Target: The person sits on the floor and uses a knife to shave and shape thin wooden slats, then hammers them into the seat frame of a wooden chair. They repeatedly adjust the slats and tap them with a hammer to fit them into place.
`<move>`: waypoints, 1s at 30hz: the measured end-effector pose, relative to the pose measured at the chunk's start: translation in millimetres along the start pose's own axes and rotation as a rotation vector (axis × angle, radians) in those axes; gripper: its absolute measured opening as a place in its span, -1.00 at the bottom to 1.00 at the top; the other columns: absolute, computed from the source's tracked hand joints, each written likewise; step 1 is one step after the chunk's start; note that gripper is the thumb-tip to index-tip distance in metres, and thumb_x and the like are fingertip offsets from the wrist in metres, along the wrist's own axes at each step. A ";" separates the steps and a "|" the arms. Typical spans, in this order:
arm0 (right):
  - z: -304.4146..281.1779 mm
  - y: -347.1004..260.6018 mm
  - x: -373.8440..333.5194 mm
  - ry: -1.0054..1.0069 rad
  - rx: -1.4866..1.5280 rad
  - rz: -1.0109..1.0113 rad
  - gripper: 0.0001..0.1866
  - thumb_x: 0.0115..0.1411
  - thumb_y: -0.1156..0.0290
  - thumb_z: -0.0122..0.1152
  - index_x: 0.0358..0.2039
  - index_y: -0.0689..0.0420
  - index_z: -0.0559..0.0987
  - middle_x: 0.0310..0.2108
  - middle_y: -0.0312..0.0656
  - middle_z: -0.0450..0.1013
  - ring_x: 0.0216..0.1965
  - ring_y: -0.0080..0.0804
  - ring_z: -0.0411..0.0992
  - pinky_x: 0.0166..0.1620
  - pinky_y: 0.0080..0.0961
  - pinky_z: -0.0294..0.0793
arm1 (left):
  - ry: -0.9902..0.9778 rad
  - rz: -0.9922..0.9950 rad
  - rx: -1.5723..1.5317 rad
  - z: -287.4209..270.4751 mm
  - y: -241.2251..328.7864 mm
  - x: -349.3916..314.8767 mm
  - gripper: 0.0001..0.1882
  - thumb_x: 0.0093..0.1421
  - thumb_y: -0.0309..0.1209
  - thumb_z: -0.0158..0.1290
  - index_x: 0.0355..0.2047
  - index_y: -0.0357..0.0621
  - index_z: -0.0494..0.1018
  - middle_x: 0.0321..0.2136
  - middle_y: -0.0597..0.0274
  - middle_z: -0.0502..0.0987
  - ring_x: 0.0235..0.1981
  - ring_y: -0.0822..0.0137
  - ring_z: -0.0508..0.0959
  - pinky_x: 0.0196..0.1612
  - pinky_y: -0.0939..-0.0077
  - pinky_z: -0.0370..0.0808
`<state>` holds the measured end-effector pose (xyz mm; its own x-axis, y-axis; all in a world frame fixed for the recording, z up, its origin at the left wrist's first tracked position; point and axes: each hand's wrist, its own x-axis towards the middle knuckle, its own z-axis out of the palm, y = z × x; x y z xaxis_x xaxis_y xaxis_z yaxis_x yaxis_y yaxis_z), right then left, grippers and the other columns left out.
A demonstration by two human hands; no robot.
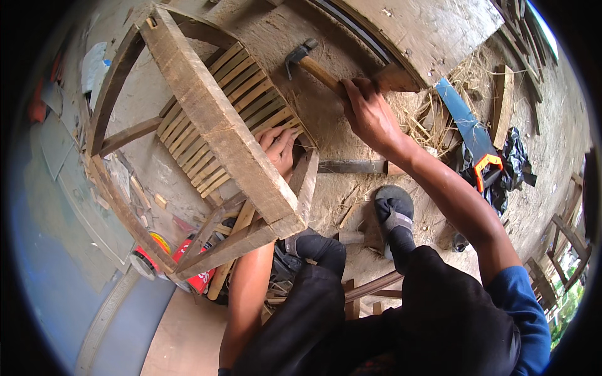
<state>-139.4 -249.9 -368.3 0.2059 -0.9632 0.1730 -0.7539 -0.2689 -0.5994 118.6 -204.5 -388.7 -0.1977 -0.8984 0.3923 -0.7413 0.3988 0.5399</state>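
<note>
A wooden frame (pixel 204 119), perhaps of a chair or stool, stands tilted at upper left, with a row of narrow wooden slats (pixel 241 84) across it. My left hand (pixel 278 149) reaches in behind the frame's thick front beam. Its bent fingers close at the end of the nearest slat, and whether a nail is pinched there is too small to tell. My right hand (pixel 374 116) grips the wooden handle of a claw hammer (pixel 320 74). The hammer's head lies to the left, low over the floor and apart from the slats.
At right lies a handsaw (pixel 467 125) with blue blade and orange handle, beside a black plastic bag (pixel 517 164). A wooden panel (pixel 433 31) stands at the top. Red cans (pixel 195 266) and wood scraps sit lower left. My sandalled foot (pixel 394 216) rests near a dark bar (pixel 351 167).
</note>
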 end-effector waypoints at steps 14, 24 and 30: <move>-62.6 -42.2 -17.1 -0.426 0.539 0.468 -0.47 0.32 0.26 0.34 0.14 0.38 0.49 -0.23 0.03 0.64 -0.26 -0.28 0.61 -0.14 -0.32 0.60 | -0.053 -0.075 0.002 -5.2 11.0 2.2 -0.75 0.08 -0.57 0.29 -0.20 -0.07 0.71 -0.22 0.28 0.63 -0.12 0.14 0.58 -0.02 0.27 0.54; -70.8 -45.4 -66.5 -0.407 0.211 0.077 -0.55 0.34 0.41 0.25 0.15 0.29 0.36 -0.33 0.08 0.50 -0.38 0.12 0.54 -0.37 -0.10 0.55 | -0.004 -0.052 -0.071 -2.8 5.8 -4.4 -0.77 0.08 -0.53 0.32 -0.21 -0.11 0.70 -0.17 0.23 0.62 -0.09 0.09 0.57 -0.01 0.23 0.55; -71.9 -45.2 -68.0 -0.419 0.175 -0.017 -0.58 0.36 0.32 0.22 0.15 0.19 0.39 -0.26 0.03 0.52 -0.40 0.08 0.57 -0.43 -0.09 0.57 | 0.005 0.027 -0.144 -3.5 -7.2 -10.1 -0.68 0.02 -0.54 0.31 -0.16 -0.11 0.64 -0.12 0.15 0.61 -0.06 0.04 0.57 0.00 0.21 0.55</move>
<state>-164.2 -171.8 -296.8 0.4793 -0.8686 -0.1257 -0.6388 -0.2470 -0.7287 128.1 -197.6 -393.9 -0.2129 -0.8862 0.4114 -0.6360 0.4454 0.6302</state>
